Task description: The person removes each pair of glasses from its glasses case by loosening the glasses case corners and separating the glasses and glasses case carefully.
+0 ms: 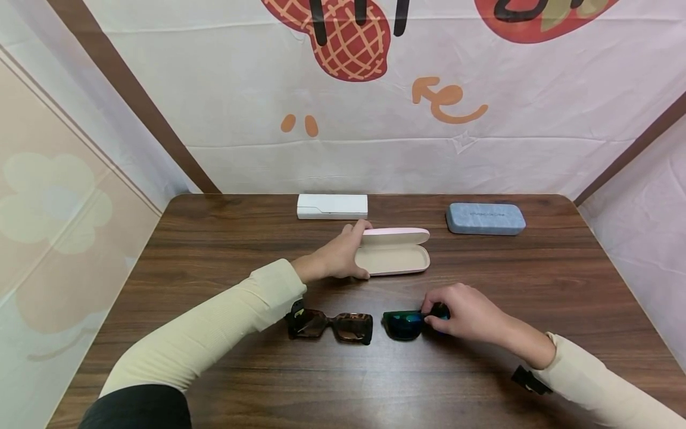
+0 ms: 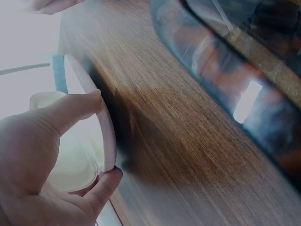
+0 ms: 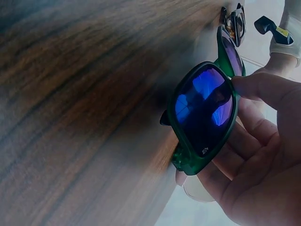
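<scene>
My left hand (image 1: 339,257) grips the left end of a glasses case (image 1: 395,261), pink outside and cream inside, whose lid stands raised. In the left wrist view, the thumb and a finger lie at the rim of this case (image 2: 109,136). With thumb and fingers, my right hand (image 1: 471,313) pinches green-framed sunglasses (image 1: 403,326) near the front of the table. Their blue mirrored lenses face the right wrist camera, and the fingers sit near the bridge of these sunglasses (image 3: 202,106). Whether they touch the tabletop I cannot tell.
Tortoiseshell sunglasses (image 1: 352,328) lie on the wooden table (image 1: 241,238), left of the green pair and beside the left forearm. Along the back edge are a white case (image 1: 332,207) and a blue case (image 1: 485,218), both closed. A printed cloth (image 1: 241,89) hangs behind.
</scene>
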Action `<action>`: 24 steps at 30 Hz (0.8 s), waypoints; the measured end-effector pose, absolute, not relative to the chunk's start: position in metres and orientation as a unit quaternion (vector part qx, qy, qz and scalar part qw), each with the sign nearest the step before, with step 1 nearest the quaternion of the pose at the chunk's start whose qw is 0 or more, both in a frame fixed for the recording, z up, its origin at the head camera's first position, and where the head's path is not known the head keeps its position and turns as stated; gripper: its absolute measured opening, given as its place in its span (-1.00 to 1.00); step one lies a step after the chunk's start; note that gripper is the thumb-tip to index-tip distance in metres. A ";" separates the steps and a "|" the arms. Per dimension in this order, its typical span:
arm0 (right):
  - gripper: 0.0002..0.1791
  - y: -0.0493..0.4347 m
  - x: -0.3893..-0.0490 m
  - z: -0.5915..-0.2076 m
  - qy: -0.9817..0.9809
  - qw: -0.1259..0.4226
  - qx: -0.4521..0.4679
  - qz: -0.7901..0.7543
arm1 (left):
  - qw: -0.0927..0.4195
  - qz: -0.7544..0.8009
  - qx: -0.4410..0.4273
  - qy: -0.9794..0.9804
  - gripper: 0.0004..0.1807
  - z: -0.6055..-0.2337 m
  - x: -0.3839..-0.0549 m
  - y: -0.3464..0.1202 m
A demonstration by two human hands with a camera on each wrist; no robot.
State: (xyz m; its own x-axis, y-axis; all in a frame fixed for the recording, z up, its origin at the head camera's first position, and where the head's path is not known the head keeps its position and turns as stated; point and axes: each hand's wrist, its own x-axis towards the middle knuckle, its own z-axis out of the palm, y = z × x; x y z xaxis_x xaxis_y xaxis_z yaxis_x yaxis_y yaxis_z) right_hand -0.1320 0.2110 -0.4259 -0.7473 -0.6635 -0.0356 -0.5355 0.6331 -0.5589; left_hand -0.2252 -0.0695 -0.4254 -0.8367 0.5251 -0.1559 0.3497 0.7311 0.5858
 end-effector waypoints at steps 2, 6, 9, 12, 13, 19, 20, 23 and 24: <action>-0.85 0.211 -0.132 -0.427 0.896 0.121 -0.334 -0.267 | 0.158 0.280 0.238 0.917 0.08 -0.426 -0.225 -0.069; -0.84 0.211 -0.132 -0.429 0.895 0.120 -0.335 -0.268 | 0.158 0.282 0.239 0.916 0.08 -0.426 -0.225 -0.070; -0.83 0.211 -0.132 -0.430 0.895 0.121 -0.335 -0.268 | 0.158 0.280 0.239 0.916 0.08 -0.426 -0.225 -0.071; -0.83 0.211 -0.131 -0.432 0.896 0.121 -0.334 -0.268 | 0.159 0.276 0.238 0.917 0.08 -0.426 -0.225 -0.071; -0.83 0.212 -0.132 -0.433 0.896 0.120 -0.334 -0.267 | 0.160 0.276 0.237 0.918 0.08 -0.426 -0.225 -0.070; -0.84 0.212 -0.132 -0.436 0.897 0.115 -0.335 -0.265 | 0.158 0.277 0.238 0.917 0.07 -0.426 -0.226 -0.070; -0.85 0.212 -0.132 -0.436 0.897 0.115 -0.335 -0.265 | 0.157 0.277 0.239 0.917 0.06 -0.426 -0.226 -0.070; -0.85 0.213 -0.132 -0.437 0.897 0.115 -0.334 -0.266 | 0.156 0.277 0.240 0.917 0.06 -0.427 -0.226 -0.069; -0.85 0.213 -0.132 -0.438 0.897 0.116 -0.334 -0.267 | 0.156 0.277 0.239 0.918 0.07 -0.427 -0.226 -0.069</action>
State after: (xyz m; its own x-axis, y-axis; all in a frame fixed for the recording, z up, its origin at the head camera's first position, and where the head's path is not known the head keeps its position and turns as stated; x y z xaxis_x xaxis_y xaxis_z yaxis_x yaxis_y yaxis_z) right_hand -0.1319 0.2131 -0.4378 -0.7501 -0.6607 -0.0288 -0.5372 0.6341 -0.5561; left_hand -0.2262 -0.0693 -0.4273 -0.8371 0.5252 -0.1534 0.3527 0.7323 0.5826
